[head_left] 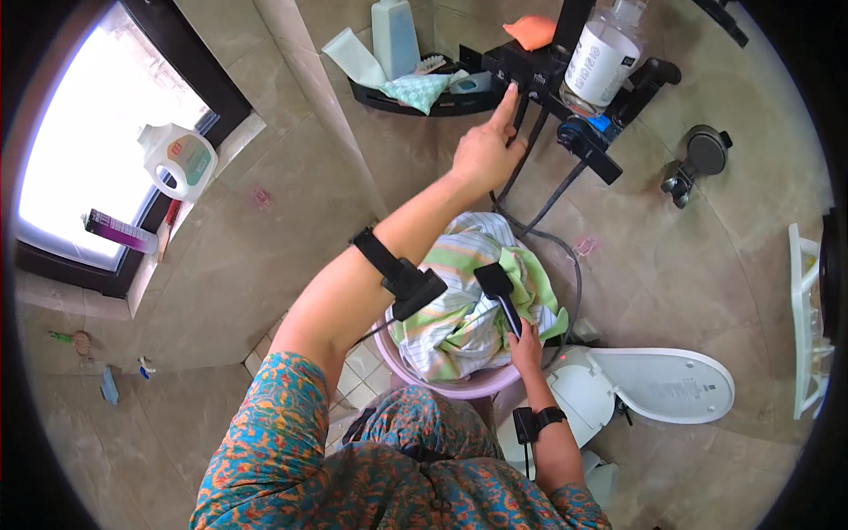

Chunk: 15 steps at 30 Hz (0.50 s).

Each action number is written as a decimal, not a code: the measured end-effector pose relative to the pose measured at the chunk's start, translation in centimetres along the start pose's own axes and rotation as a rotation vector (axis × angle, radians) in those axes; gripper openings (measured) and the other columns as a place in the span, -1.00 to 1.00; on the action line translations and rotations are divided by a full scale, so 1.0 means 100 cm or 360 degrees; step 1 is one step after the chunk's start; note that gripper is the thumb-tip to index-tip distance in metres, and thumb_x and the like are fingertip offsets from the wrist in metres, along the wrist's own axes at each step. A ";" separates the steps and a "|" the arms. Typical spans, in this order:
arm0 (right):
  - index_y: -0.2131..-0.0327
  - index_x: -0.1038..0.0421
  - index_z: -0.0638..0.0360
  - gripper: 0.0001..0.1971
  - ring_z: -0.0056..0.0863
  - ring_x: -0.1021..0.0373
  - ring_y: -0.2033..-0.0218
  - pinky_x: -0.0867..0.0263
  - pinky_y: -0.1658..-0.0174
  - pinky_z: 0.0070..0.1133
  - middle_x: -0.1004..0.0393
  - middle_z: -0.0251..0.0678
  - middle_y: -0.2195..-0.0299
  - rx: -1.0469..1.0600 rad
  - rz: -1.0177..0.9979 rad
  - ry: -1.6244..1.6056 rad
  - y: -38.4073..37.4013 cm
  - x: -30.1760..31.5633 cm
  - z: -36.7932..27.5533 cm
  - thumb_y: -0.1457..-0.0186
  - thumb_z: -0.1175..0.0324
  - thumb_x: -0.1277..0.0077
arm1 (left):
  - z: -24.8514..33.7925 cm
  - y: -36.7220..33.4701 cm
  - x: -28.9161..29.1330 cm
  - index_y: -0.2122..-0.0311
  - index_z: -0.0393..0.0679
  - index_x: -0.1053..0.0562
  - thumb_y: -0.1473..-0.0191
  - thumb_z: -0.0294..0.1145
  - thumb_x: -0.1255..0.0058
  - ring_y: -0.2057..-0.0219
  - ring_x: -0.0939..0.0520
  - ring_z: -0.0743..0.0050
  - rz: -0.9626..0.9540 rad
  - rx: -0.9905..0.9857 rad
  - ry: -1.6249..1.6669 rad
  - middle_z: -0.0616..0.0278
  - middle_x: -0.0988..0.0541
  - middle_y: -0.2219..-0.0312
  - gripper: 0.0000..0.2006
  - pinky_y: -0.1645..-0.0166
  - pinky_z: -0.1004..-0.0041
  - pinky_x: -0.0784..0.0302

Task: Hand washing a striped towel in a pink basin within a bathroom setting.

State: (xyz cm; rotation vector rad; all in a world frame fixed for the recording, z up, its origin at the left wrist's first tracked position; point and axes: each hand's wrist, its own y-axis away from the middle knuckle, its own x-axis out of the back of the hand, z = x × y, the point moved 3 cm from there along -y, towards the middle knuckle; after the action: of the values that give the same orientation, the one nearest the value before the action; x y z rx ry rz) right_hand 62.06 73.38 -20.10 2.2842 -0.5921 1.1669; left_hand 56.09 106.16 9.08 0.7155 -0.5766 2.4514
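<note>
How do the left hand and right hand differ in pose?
The left hand points at the shower fixture; the right hand grips the shower head. The left hand reaches farther forward; the right hand is lower in the picture, by the laundry. Both are bare.

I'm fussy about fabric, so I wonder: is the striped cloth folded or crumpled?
Crumpled: the cloth lies heaped in the pink basin, with creases and stripes running several ways.

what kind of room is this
Most likely a bathroom: there's a toilet with its lid open, a shower head in the right hand, and a corner shelf with a bottle on it.
</note>
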 end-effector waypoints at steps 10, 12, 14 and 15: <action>-0.07 -0.16 0.10 -0.49 -0.02 -0.32 0.12 -0.29 0.12 -0.28 -0.28 -0.03 0.09 0.0006 0.0048 -0.0064 0.003 0.010 -0.002 -0.03 0.28 -0.02 | -0.032 0.015 -0.017 -0.29 0.08 0.09 0.06 -0.23 -0.06 0.21 -0.57 -0.03 0.0038 -0.0055 0.0178 0.11 -0.59 0.26 -0.18 0.07 0.19 -0.43; -0.06 -0.17 0.10 -0.50 -0.03 -0.32 0.15 -0.29 0.15 -0.28 -0.29 -0.05 0.13 0.0039 0.0122 -0.0162 0.001 0.017 0.004 -0.03 0.28 -0.01 | -0.056 0.037 -0.040 -0.24 -0.08 -0.05 0.07 -0.23 -0.07 0.19 -0.56 -0.03 -0.0024 0.0136 0.0230 0.03 -0.57 0.24 -0.24 0.06 0.18 -0.42; -0.06 -0.17 0.11 -0.50 -0.03 -0.33 0.17 -0.29 0.17 -0.29 -0.30 -0.06 0.16 0.0113 0.0207 -0.0197 -0.003 0.020 -0.001 -0.03 0.29 -0.01 | -0.111 0.075 -0.059 -0.17 -0.17 -0.18 0.08 -0.21 -0.07 0.19 -0.56 -0.03 -0.0217 0.0369 -0.0014 -0.01 -0.57 0.25 -0.33 0.06 0.20 -0.42; -0.07 -0.17 0.11 -0.50 -0.03 -0.33 0.18 -0.29 0.18 -0.29 -0.30 -0.05 0.17 0.0172 0.0215 -0.0238 -0.007 0.016 -0.011 -0.03 0.29 -0.01 | -0.158 0.102 -0.069 -0.12 -0.18 -0.25 0.08 -0.18 -0.07 0.24 -0.58 -0.04 -0.0182 0.0244 -0.0246 -0.03 -0.56 0.24 -0.37 0.12 0.22 -0.46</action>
State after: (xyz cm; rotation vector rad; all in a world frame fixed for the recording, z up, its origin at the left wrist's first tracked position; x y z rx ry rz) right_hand 62.61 74.33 -18.39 2.4719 -0.7668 1.1210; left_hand 49.37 104.01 -9.64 0.9793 -0.3955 2.3660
